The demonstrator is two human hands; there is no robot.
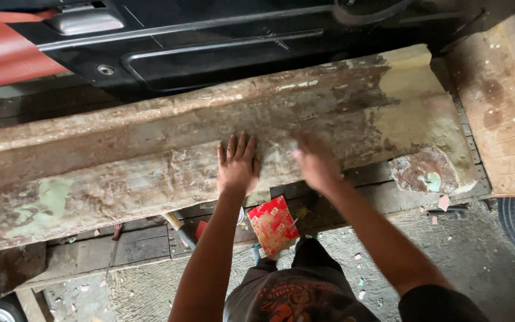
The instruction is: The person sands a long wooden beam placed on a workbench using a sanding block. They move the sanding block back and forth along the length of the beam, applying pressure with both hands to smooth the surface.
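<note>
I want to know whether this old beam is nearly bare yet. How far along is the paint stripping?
Partly done. Most of the wooden beam shows bare, mottled brown wood, and paint flakes lie on the floor. In hand: the left hand lies flat on the beam and the right hand, blurred, is on its face. Left: pale green patches near the left end and cream paint at the right end.

Low platform of dark wooden planks carries a long weathered timber beam, paint flaking, pale green patches. Both hands lie flat on the beam. Red packet lies on the planks below it. Concrete floor littered with paint chips.
</note>
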